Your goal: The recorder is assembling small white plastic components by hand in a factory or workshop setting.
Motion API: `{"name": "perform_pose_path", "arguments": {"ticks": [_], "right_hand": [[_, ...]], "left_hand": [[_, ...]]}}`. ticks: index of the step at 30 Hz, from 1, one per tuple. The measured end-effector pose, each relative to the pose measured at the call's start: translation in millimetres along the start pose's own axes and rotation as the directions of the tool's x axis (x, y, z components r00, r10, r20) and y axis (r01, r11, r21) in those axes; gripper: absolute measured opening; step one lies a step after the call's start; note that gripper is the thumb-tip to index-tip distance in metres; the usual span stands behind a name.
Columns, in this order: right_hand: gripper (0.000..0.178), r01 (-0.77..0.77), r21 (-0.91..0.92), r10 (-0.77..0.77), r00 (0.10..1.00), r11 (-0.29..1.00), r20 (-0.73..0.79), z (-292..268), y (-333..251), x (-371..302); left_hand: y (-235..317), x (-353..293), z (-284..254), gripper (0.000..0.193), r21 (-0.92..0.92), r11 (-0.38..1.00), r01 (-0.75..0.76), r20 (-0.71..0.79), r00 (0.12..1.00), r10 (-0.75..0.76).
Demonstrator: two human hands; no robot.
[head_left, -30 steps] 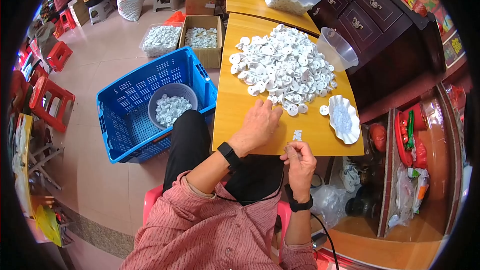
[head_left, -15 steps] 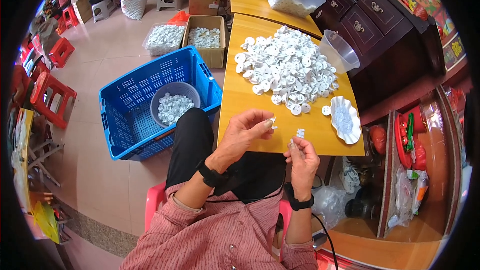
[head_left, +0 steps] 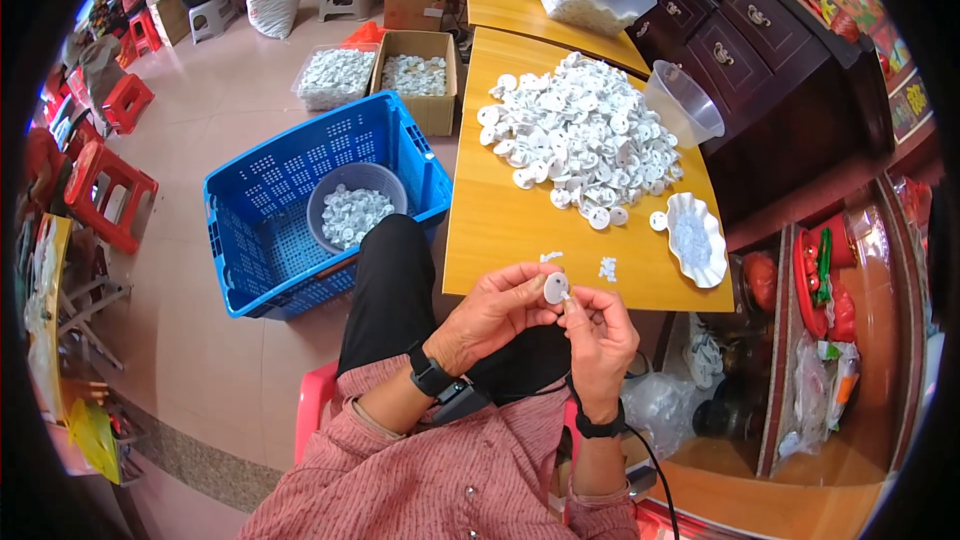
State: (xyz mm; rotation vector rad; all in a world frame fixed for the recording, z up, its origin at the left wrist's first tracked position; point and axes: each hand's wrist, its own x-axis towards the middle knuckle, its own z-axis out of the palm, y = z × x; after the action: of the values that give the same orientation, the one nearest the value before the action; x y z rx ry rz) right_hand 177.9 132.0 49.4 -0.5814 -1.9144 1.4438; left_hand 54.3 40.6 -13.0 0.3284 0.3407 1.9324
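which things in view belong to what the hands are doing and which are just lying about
Seem part of the work:
white disc, in the left hand
small white piece, in the right hand
heap of white parts
scalloped dish of small pale pieces
grey bowl of white parts

Seem just lying about:
red stools
shoe
clear plastic bag

looking down on the table point(head_left: 500, 225), the head-worn fisheye seems blurred near its rim.

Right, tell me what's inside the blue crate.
Inside the blue crate sits a grey bowl holding small white pieces. Part of the perforated floor shows; the bowl covers what is beneath it, and upper pieces hide any below.
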Motion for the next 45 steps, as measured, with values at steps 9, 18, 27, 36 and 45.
{"name": "perform_pose_path", "arguments": {"ticks": [9, 18, 27, 36, 45], "right_hand": [[0.017, 0.033, -0.080, -0.037, 0.999, 0.996, -0.039, 0.9, 2.3, -2.2], [0.018, 0.078, -0.190, -0.086, 0.996, 0.979, -0.034, 3.1, -6.7, -2.8], [0.019, 0.166, -0.329, -0.175, 0.985, 0.930, 0.003, 3.3, -8.3, -3.3], [0.019, 0.168, -0.353, -0.175, 0.984, 0.920, 0.012, 4.6, -4.9, -4.0], [0.009, -0.029, -0.154, 0.034, 0.999, 0.988, 0.029, 2.5, -7.6, -2.8]], "left_hand": [[-4.5, -2.0, 0.2, 0.031, 0.029, 0.999, -0.026, -0.029, 0.999, 0.026], [-3.5, -5.2, -0.5, 0.031, 0.110, 0.993, -0.043, -0.028, 0.999, 0.046], [4.7, -10.4, 9.0, 0.027, 0.453, 0.889, -0.068, -0.047, 0.994, 0.100], [6.3, -12.7, 15.1, 0.023, 0.607, 0.781, -0.146, -0.016, 0.981, 0.195], [3.6, -11.7, 3.4, 0.030, 0.285, 0.954, -0.087, -0.121, 0.985, 0.125]]}}
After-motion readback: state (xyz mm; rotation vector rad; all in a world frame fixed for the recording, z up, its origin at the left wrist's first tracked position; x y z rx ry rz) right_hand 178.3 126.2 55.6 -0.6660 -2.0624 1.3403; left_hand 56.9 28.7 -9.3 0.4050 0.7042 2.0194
